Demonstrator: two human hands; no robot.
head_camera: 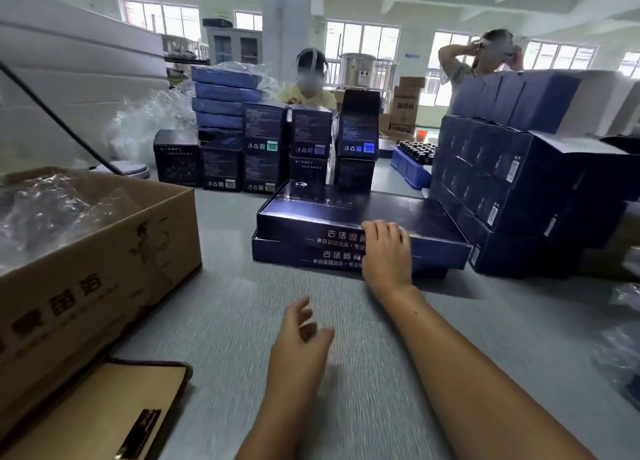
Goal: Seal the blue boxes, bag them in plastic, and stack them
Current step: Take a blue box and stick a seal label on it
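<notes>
Resting right hand [386,252], fingers flat over front edge of upper flat dark-blue cardboard box [346,210], two stacked mid-table. Left hand [301,338] loose, empty. Brown cardboard carton [104,269] holds clear plastic bags [41,214].

we see cool daylight coming through the tall white-framed windows [362,40] at the back, blown out to near white. the grey textured tabletop [225,321] is softly, evenly lit, with a faint shadow just right of the blurred left hand [299,335]. the top dark blue glossy flat box [346,212] carries a pale sheen. lines bow toward the edges, and the near brown cardboard carton [104,252] is smeared.
</notes>
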